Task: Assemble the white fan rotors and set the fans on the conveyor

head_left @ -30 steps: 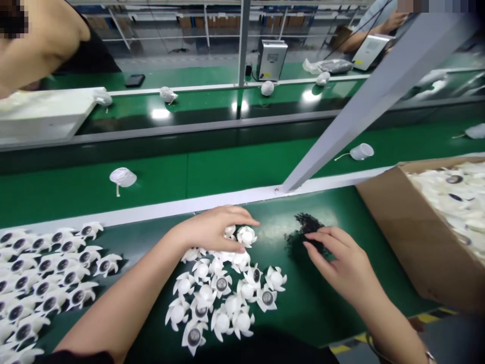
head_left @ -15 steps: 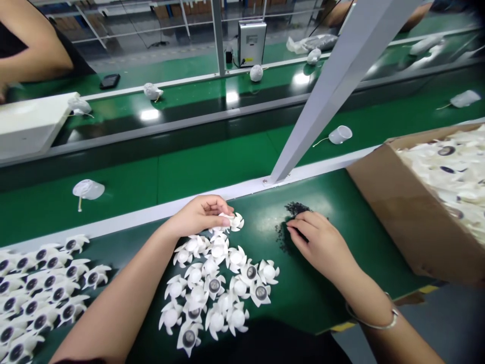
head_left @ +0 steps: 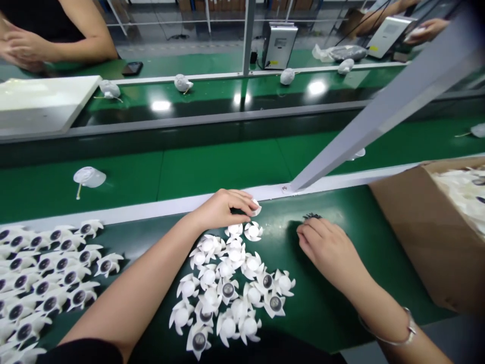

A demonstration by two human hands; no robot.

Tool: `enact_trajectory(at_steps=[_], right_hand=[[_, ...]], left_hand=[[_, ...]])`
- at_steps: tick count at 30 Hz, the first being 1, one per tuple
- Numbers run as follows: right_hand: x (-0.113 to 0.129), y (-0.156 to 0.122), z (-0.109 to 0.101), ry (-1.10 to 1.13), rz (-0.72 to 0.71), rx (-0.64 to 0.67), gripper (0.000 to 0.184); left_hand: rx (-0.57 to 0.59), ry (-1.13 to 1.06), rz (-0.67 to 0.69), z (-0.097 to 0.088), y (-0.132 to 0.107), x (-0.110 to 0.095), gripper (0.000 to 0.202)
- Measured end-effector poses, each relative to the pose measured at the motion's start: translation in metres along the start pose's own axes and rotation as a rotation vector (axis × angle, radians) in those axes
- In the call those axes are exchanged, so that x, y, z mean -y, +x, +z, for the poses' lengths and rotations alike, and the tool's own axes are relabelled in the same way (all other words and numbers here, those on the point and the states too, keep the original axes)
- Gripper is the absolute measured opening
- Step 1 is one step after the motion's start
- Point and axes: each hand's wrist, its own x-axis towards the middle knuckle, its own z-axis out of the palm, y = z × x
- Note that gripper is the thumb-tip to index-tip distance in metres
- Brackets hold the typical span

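My left hand (head_left: 223,208) is closed on a small white fan wheel (head_left: 256,208), which shows at its fingertips above the green table. Just below it, a loose cluster of white fan wheels (head_left: 235,253) spreads toward me, several with dark round hubs facing up. My right hand (head_left: 328,247) is closed, its fingertips down at the tabletop beside a small pile of tiny black parts (head_left: 312,216). Most of that pile is covered by the hand, and what its fingers pinch, if anything, is hidden.
Rows of white fan wheels (head_left: 49,275) lie at the left. A cardboard box (head_left: 420,237) stands right, below a slanted metal post (head_left: 364,121). On the green belt ahead sits a white cup-shaped housing (head_left: 90,177). Across the line, other people's arms (head_left: 87,45) rest near a phone (head_left: 132,68).
The view has shifted left and turned. My left hand has moved right, lifting a fan wheel beyond the cluster. My right hand now covers more of the black parts.
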Motion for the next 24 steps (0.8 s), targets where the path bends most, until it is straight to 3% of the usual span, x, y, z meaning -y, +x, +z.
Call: enact_trajectory(at_steps=[3,7,13,18,24], right_hand=[[0.01,0.019,0.003,0.158,0.031,0.006,0.012],[0.006,0.031,-0.003,0.193,0.05,0.027,0.012],[-0.026,0.005,-0.016,0.155,0.115,-0.01,0.011],[-0.019,-0.014,-0.009,0.178,0.088,0.044,0.013],[-0.012,-0.007,-0.013,-0.029,-0.045,0.121,0.021]], left_hand=[[-0.058,-0.04,-0.039,-0.001,-0.001,-0.002,0.02],[-0.115,0.037,-0.15,0.001,0.0,-0.003,0.042],[-0.003,0.131,-0.1,0.0,0.005,-0.001,0.028],[-0.002,0.113,-0.137,-0.002,0.005,0.0,0.028],[-0.008,0.104,-0.122,-0.001,0.005,0.0,0.028]])
